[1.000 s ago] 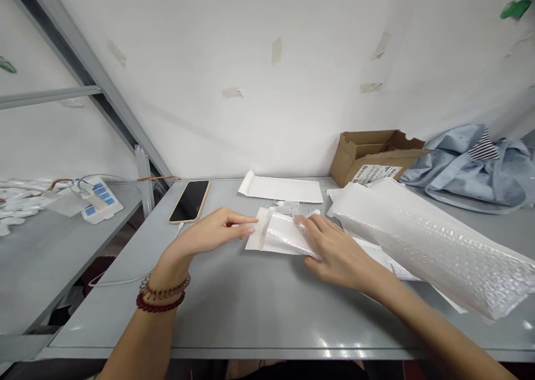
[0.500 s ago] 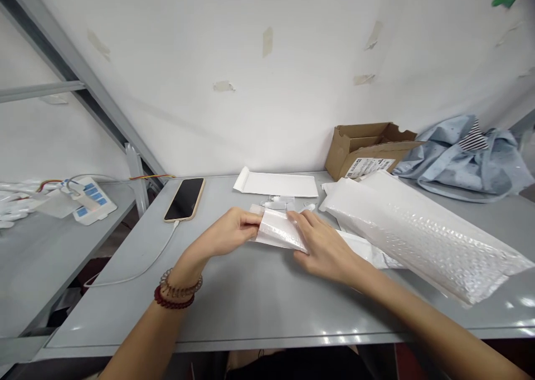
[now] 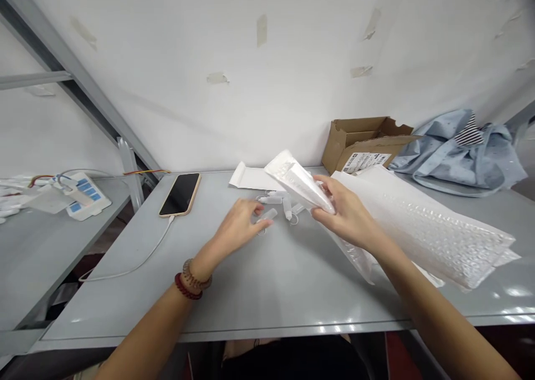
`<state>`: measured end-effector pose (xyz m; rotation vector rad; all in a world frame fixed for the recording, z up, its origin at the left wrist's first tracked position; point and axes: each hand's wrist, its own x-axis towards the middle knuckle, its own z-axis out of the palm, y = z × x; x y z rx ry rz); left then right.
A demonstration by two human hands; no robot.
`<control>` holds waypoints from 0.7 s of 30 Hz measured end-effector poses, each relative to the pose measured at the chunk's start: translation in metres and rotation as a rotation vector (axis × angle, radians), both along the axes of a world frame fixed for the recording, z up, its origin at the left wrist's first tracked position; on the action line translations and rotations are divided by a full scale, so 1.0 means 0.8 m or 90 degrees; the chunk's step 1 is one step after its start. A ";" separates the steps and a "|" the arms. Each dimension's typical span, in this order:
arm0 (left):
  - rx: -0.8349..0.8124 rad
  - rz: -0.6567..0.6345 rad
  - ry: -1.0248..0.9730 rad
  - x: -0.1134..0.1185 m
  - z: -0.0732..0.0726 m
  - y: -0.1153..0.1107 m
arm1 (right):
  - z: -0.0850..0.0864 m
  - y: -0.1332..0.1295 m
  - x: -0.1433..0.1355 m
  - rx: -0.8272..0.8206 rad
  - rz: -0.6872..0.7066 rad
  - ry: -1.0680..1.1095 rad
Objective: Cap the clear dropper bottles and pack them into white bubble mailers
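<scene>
My right hand grips a white bubble mailer, lifted off the table and tilted with its far end up to the left. My left hand is low over the table, thumb and fingers apart. Right at its fingertips lies a small clear plastic tube with a thin loop. Several similar clear tubes lie loose just beyond, partly hidden by the mailer. Behind them a flat white envelope rests on the table, its flap open at the left.
More white bubble mailers are stacked on the right. An open cardboard box and a light blue cloth sit at the back right. At the left, a phone is plugged into a white cable; a power strip lies on the neighbouring table.
My right hand has raised the bubble mailer and tilted it up. My left hand has let go of the mailer and come down beside the clear tubes, which are now more exposed.
</scene>
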<state>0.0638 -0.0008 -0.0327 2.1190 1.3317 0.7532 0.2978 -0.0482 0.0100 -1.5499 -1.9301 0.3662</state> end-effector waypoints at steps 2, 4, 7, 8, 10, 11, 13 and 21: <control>-0.019 -0.038 0.048 0.006 -0.003 -0.005 | -0.007 -0.001 -0.005 -0.011 0.011 -0.027; -0.047 -0.068 0.084 0.001 0.003 -0.006 | -0.013 -0.003 -0.011 -0.029 0.024 -0.071; -0.089 -0.076 0.122 -0.026 0.026 -0.001 | -0.020 -0.006 -0.021 -0.064 0.041 -0.131; -0.089 -0.057 0.130 -0.038 0.036 0.002 | -0.021 -0.007 -0.024 -0.074 0.048 -0.151; -0.059 0.009 0.142 -0.061 0.053 0.007 | -0.024 -0.009 -0.028 -0.081 0.064 -0.192; -0.036 0.044 0.152 -0.071 0.059 0.009 | -0.026 -0.010 -0.030 -0.081 0.071 -0.211; -0.012 0.068 0.185 -0.083 0.067 0.011 | -0.029 -0.011 -0.033 -0.077 0.086 -0.239; 0.025 -0.134 0.251 -0.048 0.043 -0.004 | -0.039 -0.020 -0.052 -0.079 0.150 -0.249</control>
